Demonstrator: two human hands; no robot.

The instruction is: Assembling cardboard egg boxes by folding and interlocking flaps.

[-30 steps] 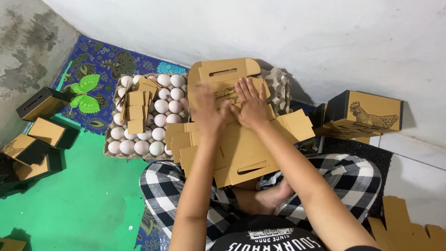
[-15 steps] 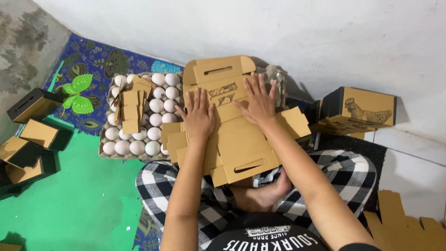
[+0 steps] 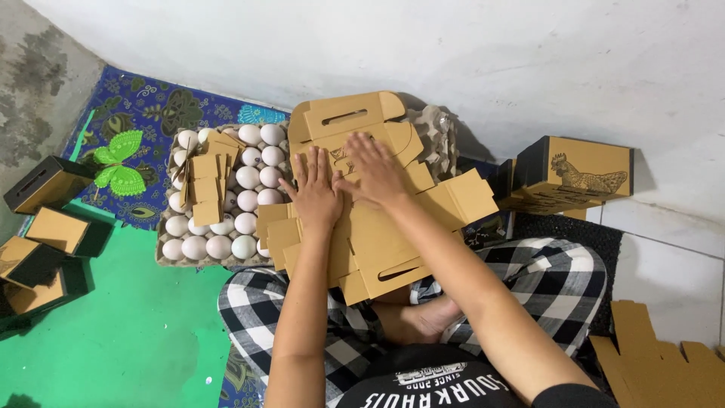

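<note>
A flat, unfolded brown cardboard box blank (image 3: 393, 242) with handle slots lies across my lap, on top of more blanks. My left hand (image 3: 317, 193) presses flat on its left part, fingers spread. My right hand (image 3: 377, 174) lies palm-down just to the right, over the middle panel below the upper handle flap (image 3: 343, 117). Neither hand grips anything. Left of the blanks sits a grey tray of white eggs (image 3: 226, 204), with small folded cardboard pieces (image 3: 205, 177) resting on the eggs.
An assembled brown box with a chicken drawing (image 3: 578, 174) stands at the right by the white wall. Several folded boxes (image 3: 41, 227) lie at the left on the green mat. More cardboard blanks (image 3: 657, 366) sit at bottom right. An empty egg tray (image 3: 442, 140) stands behind the blank.
Both hands have slid down and closer together on the cardboard blank, flattening it. The camera view shifted slightly.
</note>
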